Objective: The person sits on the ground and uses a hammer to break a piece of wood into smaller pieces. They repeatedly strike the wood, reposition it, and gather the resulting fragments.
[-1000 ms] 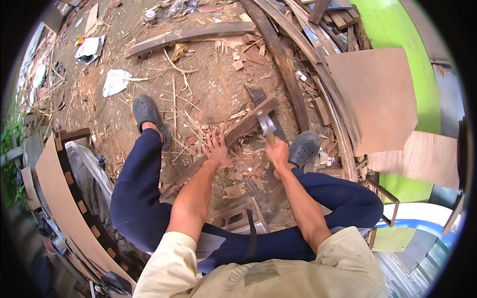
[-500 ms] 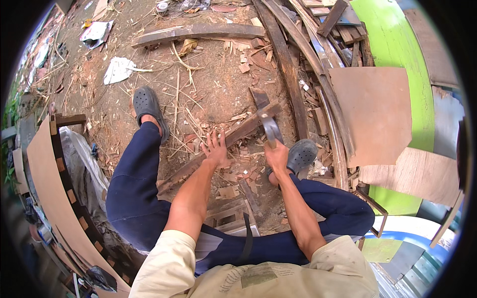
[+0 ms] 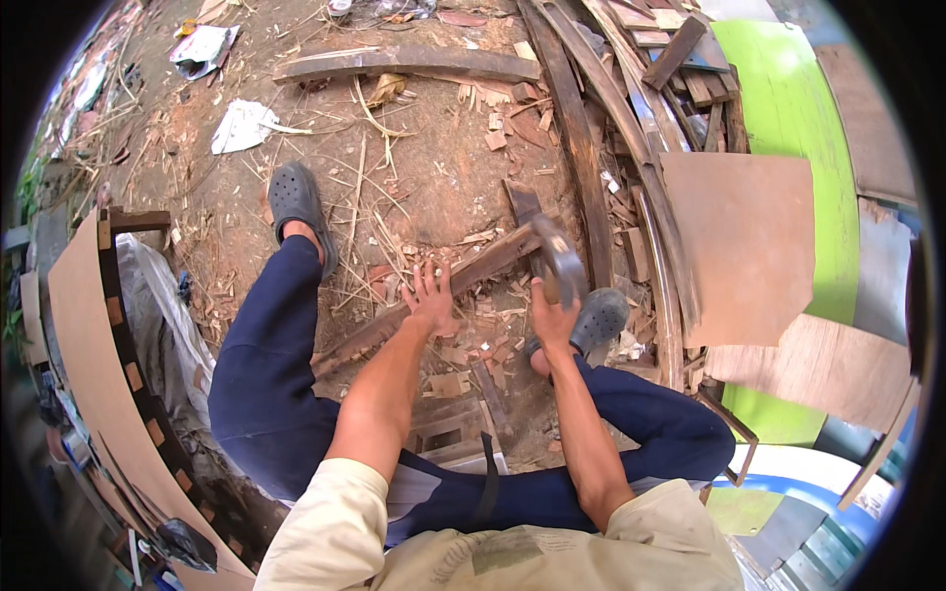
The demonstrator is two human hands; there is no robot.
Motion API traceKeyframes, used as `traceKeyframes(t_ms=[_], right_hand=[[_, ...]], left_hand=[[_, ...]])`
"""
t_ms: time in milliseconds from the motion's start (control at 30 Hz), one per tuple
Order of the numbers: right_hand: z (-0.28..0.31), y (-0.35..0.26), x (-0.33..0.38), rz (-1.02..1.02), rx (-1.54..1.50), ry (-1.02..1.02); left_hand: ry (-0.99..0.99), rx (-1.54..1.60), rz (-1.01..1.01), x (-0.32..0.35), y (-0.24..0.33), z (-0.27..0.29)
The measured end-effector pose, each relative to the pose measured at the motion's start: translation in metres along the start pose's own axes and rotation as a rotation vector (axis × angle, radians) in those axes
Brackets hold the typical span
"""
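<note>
A long dark wooden batten [image 3: 493, 254] lies slantwise on the ground between my feet. Its far right end rests across a shorter dark piece of wood [image 3: 523, 204]. My left hand [image 3: 430, 301] lies on the batten's middle with the fingers spread, pressing from above rather than wrapped round it. My right hand [image 3: 554, 313] is closed on the handle of a hammer [image 3: 562, 258], close to the batten's right end. The hammer's head is smeared by motion, and whether it touches the wood I cannot tell. Most of its handle is hidden by my fist.
Wood chips and twigs litter the soil. Long dark beams [image 3: 576, 128] and scrap wood lie at the right, beside a brown board [image 3: 739, 246] and a lime-green panel [image 3: 788, 89]. Another beam [image 3: 409, 62] lies farther off. A curved plywood panel [image 3: 84, 305] stands at the left.
The hammer's head has swung slightly right and toward me, away from the batten's end. My left hand stays on the batten. The whole view has shifted a little.
</note>
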State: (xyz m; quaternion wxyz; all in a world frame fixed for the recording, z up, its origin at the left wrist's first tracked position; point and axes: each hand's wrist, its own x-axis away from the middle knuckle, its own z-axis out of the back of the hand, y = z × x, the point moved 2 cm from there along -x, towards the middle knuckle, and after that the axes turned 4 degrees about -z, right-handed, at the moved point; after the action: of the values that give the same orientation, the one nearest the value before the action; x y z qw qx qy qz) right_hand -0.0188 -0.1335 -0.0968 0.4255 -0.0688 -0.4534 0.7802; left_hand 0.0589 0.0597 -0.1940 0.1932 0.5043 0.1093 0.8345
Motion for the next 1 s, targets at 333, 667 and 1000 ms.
traceKeyframes(t_ms=[333, 667, 1000], right_hand=[[-0.008, 0.061, -0.009, -0.121, 0.354, -0.053], [-0.005, 0.079, -0.008, -0.212, 0.382, -0.101], [-0.005, 0.078, -0.027, 0.168, 0.05, 0.298]], left_hand=[[-0.006, 0.012, -0.005, 0.005, 0.005, 0.006], [-0.023, -0.012, 0.003, 0.005, 0.01, 0.007], [0.001, -0.02, 0.002, 0.0, 0.007, 0.003]])
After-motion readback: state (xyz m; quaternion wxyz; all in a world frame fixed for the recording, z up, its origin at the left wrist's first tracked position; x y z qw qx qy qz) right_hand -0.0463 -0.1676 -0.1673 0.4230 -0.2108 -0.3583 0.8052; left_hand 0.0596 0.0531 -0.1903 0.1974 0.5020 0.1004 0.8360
